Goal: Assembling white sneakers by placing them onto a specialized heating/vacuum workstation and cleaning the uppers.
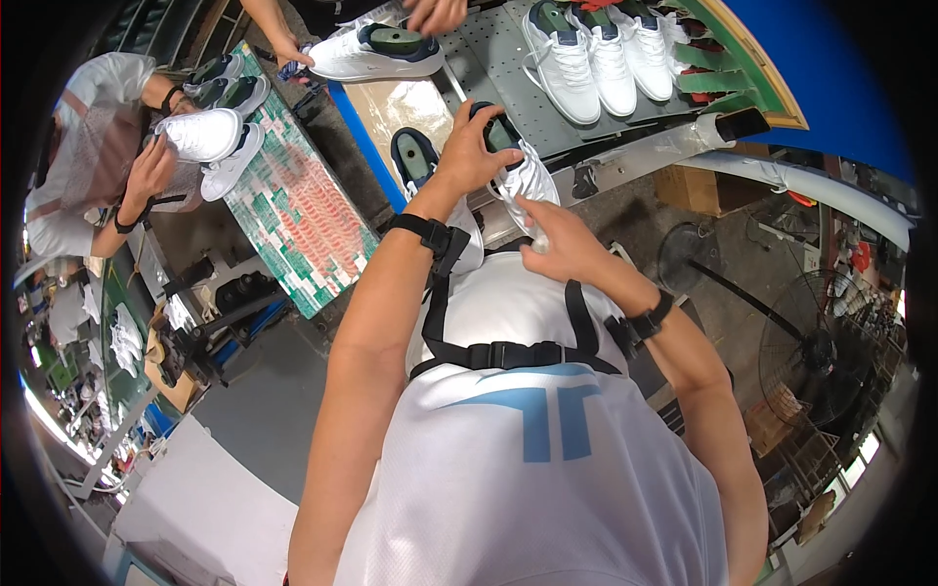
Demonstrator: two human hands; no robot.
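Note:
Just ahead of my body, a white lace-up sneaker [529, 183] with a dark collar and green insole points its toe toward me. My left hand [474, 151] is closed on its collar, thumb on one side and fingers over the other. By the laces and toe, my right hand [567, 246] has thumb and forefinger drawn together. A small whitish thing shows at those fingertips, too blurred to name. A second white sneaker [469, 239] stands to the left, partly hidden behind my left wrist.
Several white sneakers [567, 73] stand on a grey perforated surface [493, 59]. Across from me, a co-worker's hands [435, 15] handle a white sneaker [376, 54]. On the left, another person holds a white sneaker [200, 135] beside a patterned green board [303, 195]. A pedestal fan [816, 352] stands right.

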